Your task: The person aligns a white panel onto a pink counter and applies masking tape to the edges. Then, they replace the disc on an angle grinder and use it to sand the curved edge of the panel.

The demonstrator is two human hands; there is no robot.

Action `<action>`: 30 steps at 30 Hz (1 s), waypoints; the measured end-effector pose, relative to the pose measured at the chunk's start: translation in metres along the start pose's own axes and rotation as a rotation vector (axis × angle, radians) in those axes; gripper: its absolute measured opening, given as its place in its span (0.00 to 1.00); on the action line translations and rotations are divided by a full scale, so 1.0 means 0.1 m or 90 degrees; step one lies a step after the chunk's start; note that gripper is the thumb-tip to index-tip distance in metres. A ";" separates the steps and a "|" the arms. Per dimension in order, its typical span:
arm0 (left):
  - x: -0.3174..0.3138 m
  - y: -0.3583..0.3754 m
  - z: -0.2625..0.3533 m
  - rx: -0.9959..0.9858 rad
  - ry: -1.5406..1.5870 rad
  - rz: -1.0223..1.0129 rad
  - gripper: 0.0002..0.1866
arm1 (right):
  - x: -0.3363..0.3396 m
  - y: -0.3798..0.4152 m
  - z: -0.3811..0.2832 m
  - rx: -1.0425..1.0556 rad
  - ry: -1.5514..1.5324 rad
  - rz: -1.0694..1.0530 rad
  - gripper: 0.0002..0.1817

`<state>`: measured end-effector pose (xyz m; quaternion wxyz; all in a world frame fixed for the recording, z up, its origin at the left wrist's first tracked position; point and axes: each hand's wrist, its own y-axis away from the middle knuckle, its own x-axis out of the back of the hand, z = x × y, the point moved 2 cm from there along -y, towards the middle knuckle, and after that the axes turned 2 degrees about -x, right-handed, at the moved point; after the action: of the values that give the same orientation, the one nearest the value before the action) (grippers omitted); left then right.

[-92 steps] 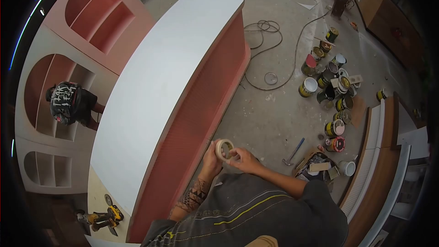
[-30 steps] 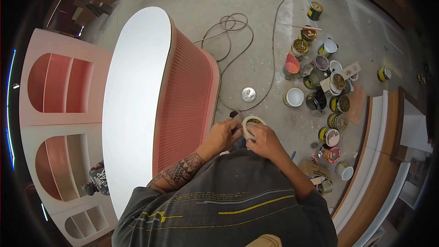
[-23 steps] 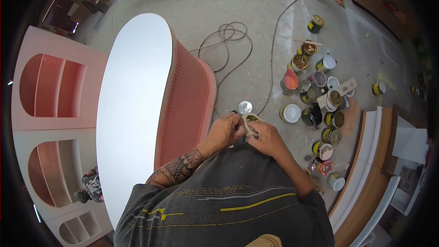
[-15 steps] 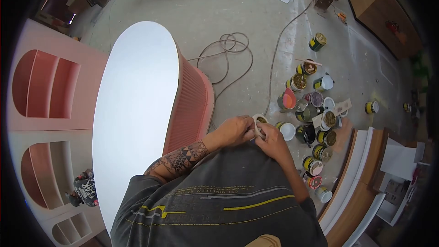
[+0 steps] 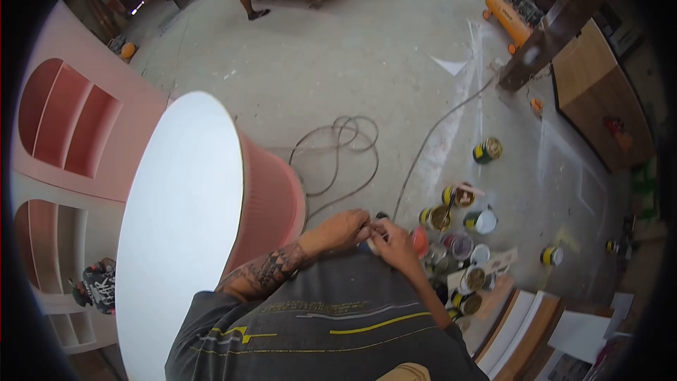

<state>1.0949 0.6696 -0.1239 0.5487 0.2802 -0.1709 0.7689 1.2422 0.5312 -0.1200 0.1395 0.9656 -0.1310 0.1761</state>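
My left hand (image 5: 347,228), below a tattooed forearm, and my right hand (image 5: 396,245) meet in front of my chest. The fingers of both are closed in a pinch, close together. Between them shows part of a small pale band (image 5: 373,243), mostly covered by the fingers; its exact kind cannot be made out. Left of my hands stands a curved counter with a glossy white top (image 5: 187,190) and a ribbed pink side (image 5: 271,194). Open paint cans stand on the floor to the right, among them a white one (image 5: 481,221) and a red one (image 5: 419,241).
A hose (image 5: 337,162) lies coiled on the concrete floor. Pink arched shelving (image 5: 77,127) runs along the left, with a person (image 5: 99,286) beside it. An orange compressor (image 5: 509,20) and a post (image 5: 525,63) stand at back right. White and brown panels (image 5: 522,328) are lower right.
My view has tilted up, showing the compressor and more of the far floor. My hands remain together at my chest; the pale band between them is less visible.
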 end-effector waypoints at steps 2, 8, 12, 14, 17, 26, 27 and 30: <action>0.16 -0.35 -0.06 0.022 -0.030 0.026 0.12 | 0.26 -0.53 0.13 0.047 -0.011 -0.006 0.13; 0.68 -1.22 -0.01 0.117 -0.072 0.005 0.13 | 0.88 -1.70 0.03 0.215 0.069 -0.174 0.11; 0.99 -1.55 0.00 0.178 0.010 0.067 0.14 | 1.08 -2.27 -0.01 0.229 0.057 -0.168 0.11; 1.12 -1.67 -0.16 0.191 0.073 0.119 0.16 | 1.09 -2.56 -0.03 0.222 0.056 -0.173 0.09; 1.42 -1.85 -0.42 0.206 0.112 0.146 0.19 | 1.04 -2.97 -0.15 0.211 0.054 -0.160 0.08; 2.58 -2.83 -1.97 0.162 0.184 0.077 0.32 | 0.83 -4.59 -0.78 0.186 0.110 0.074 0.08; 2.74 -2.95 -2.09 0.159 0.242 0.039 0.34 | 0.80 -4.79 -0.86 0.154 0.111 0.107 0.08; 3.43 -3.23 -2.14 0.101 0.225 0.056 0.35 | 0.71 -5.35 -1.08 0.173 0.153 0.145 0.08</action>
<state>1.2634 1.1574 -0.0942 0.5120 0.1756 -0.0227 0.8405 1.4356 1.0459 -0.1157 0.0019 0.9264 -0.1967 0.3210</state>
